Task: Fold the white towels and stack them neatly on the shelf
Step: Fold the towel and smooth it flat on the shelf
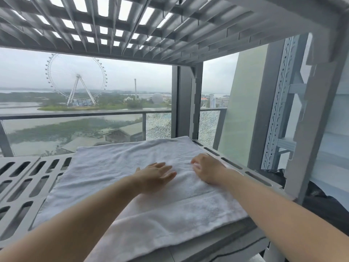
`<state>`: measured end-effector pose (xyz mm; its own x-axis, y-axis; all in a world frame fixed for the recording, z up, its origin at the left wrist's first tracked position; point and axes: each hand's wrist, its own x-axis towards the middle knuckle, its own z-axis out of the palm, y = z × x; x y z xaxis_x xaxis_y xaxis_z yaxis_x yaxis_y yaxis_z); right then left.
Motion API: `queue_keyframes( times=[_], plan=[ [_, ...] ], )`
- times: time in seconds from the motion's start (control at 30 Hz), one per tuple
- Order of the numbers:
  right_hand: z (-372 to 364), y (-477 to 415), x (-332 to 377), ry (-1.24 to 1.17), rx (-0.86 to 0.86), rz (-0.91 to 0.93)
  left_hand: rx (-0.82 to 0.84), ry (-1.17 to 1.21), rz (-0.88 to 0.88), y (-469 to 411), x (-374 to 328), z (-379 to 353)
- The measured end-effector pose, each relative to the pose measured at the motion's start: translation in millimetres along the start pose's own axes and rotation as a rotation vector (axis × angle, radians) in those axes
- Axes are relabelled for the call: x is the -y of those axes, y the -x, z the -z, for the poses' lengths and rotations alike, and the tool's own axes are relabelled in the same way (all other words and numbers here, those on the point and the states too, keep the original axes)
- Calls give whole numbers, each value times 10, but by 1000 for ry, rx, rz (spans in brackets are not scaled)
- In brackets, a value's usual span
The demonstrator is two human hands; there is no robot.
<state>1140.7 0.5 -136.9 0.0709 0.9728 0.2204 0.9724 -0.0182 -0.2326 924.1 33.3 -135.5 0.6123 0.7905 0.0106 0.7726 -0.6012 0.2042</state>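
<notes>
Left hand [154, 174]: lay flat, fingers straight, on your towel [113, 167].
Right hand [207, 170]: curled; pinch unclear.
Towel: lay mostly left of your hands; right edge beside right hand.

Near corner of towel [160, 214] off-frame

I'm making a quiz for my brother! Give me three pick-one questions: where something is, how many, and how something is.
1. Where does the white towel lie? A. on the grey slotted shelf B. on the floor C. in a basket
2. How many hands touch the towel? A. none B. one C. two
3. How are the fingers of the left hand? A. straight, flat B. in a fist C. round a cup
Answers: 1 A, slots show beside it; 2 C, the right hand touches it too; 3 A, they lie flat on the cloth.
</notes>
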Motion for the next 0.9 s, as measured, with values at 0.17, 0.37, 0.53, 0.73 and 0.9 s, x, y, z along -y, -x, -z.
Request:
queue_keyframes(
  times=[0.17, 0.37, 0.53, 0.73, 0.9],
  plan=[
    [-109, -173, -111, -21, 209, 24, -7, -22, -4, -182, 115, 22],
    [-138, -349, -208, -90, 145, -26, -6, -39, 24, -422, 260, 27],
    [-267, -626, -8, -44, 234, 163, 11, -109, 61, -496, 300, -63],
    [-284, -1023, 129, -68, 258, 175, 43, -146, 58, -417, 220, -193],
    [-379, -1322, 313, -59, 268, 249, 46, -49, 132, -550, 384, -87]
  ],
)
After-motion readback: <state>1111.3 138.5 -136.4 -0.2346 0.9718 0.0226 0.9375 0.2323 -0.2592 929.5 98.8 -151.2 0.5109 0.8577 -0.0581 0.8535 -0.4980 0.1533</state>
